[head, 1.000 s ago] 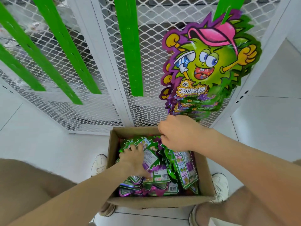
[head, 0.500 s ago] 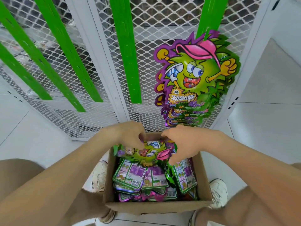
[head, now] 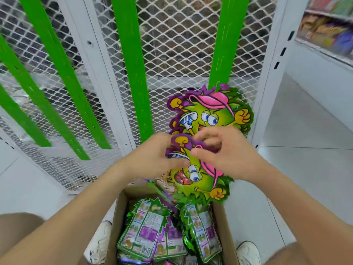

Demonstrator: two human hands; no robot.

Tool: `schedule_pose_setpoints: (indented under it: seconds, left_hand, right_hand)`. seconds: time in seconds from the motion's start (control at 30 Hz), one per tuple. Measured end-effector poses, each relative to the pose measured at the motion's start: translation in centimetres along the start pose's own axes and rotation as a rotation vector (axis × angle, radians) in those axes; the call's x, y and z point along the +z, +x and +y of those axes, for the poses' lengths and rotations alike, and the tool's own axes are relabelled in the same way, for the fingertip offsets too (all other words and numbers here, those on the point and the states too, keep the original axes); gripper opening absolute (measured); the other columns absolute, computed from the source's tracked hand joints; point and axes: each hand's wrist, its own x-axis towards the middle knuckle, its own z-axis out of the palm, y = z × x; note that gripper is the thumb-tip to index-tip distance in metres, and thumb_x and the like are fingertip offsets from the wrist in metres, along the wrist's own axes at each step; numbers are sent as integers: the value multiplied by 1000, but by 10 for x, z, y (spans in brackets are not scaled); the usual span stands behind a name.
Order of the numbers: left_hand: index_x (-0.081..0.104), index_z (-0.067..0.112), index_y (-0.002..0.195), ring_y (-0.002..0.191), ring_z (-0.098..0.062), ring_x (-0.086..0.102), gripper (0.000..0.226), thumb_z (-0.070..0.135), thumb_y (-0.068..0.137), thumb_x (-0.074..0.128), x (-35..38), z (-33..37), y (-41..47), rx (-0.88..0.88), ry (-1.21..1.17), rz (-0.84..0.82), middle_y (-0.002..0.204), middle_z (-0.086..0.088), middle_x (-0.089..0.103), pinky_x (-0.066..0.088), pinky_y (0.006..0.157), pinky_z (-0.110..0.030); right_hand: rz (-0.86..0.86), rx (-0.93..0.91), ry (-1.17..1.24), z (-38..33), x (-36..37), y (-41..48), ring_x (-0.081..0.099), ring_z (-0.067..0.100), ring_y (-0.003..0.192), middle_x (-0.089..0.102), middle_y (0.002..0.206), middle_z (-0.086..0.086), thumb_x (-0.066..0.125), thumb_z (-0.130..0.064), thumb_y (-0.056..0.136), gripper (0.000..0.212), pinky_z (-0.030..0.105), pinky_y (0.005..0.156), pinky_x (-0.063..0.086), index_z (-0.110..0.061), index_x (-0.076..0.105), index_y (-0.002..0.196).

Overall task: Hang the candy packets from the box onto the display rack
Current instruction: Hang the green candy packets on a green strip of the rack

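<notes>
Head view: the left hand (head: 150, 161) grips the left edge of a candy packet (head: 198, 178), and the right hand (head: 225, 155) pinches it near the pink cap between thumb and fingers. Both hands hold it up at frame centre, just above the box (head: 114, 222), where more packets (head: 147, 232) lie face down. The held packet is turned sideways, its cap end towards the right of the frame and the mouth to the left. Directly behind and above it a hung packet (head: 210, 111) sits upright on the green strip (head: 227, 44), which runs to the upper right across the mesh rack (head: 181, 44). The right hand is nearer that strip, so the packet probably needs turning cap-up before it goes onto the bare strip above the hung one.
</notes>
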Motion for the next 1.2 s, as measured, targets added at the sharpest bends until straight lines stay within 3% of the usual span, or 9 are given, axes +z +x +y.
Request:
schedule_pose_setpoints:
  seconds: [0.07,0.2,0.33,0.4,0.47,0.67,0.8,1.03,1.2]
  left_hand:
    - [78,20,112,96,-2,75,19,12,95,79,-9,9,6,-21,-106,131,104,17,81,55,85,-20]
    - [79,19,104,95,-17,79,18,10,89,83,-18,27,21,-83,-367,416,99,4,83,63,84,-34]
    - [63,22,121,100,-6,72,50,10,80,90,-25,51,44,82,-141,712,109,10,75,57,90,-25]
    - [57,21,134,112,-5,64,59,19,82,85,-30,65,55,130,88,780,124,9,66,49,98,-19]
    - [57,18,139,119,-6,58,58,19,85,79,-35,80,66,158,208,782,130,6,61,41,102,-13]
    - [70,31,115,83,5,61,28,34,87,72,-53,112,80,122,238,765,88,19,67,46,79,-14]
    - [74,29,109,90,-13,69,34,53,86,66,-53,121,88,55,377,699,92,14,73,56,88,-38]
    - [66,39,96,78,5,67,35,9,83,76,-54,113,88,57,124,585,89,17,74,53,75,-17]
    - [73,27,99,78,4,68,25,5,89,78,-58,110,81,45,-42,425,92,9,80,54,73,-15]
  right_hand:
    - [137,-40,77,-7,-18,0,73,1,72,79,81,-11,85,-22,86,12,20,71,57,-29,77,92]
    - [276,-146,264,-6,-45,6,68,5,84,80,93,-5,72,-17,98,20,33,78,59,-33,82,99]
    - [411,-146,138,-7,-58,23,58,12,72,70,80,16,67,-31,101,19,51,68,56,-14,76,100]
    - [518,-181,101,-16,-66,33,61,4,66,70,70,-6,72,-27,99,10,36,63,56,-20,78,95]
    - [616,-208,91,-28,-76,42,64,-1,66,73,73,-17,75,-24,96,4,21,63,54,-27,78,97]
    - [673,-237,-9,-33,-92,63,72,21,74,77,81,-5,72,-33,97,8,46,68,58,-30,79,100]
    - [668,-236,-63,-37,-90,69,72,11,75,76,82,-13,74,-35,96,11,43,70,60,-34,79,105]
    - [612,-237,-93,-43,-91,65,74,8,79,78,86,-16,75,-30,95,12,39,74,60,-33,79,105]
    - [614,-248,-57,-50,-89,54,75,3,88,78,93,-15,83,-27,89,23,31,76,61,-35,70,106]
